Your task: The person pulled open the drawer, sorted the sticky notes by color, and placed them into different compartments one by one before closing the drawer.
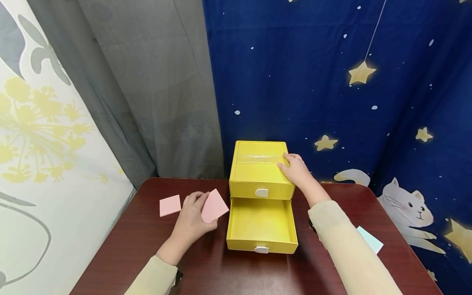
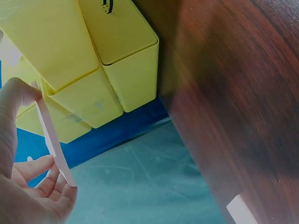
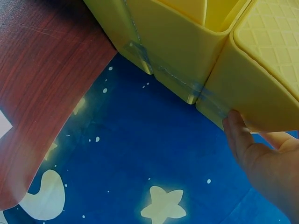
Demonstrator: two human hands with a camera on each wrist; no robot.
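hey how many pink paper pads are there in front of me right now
2. The held pad is in your left hand; the loose pad lies on the table, left of that hand. The closed upper drawer could hide more.

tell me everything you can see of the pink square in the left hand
The pale pink, square, paper-like pad is thin, with a plain visible face and straight edges. The left hand grips it, tilted, between thumb and fingers. In the head view it is just left of the open yellow plastic-looking lower drawer; whether they touch is unclear.
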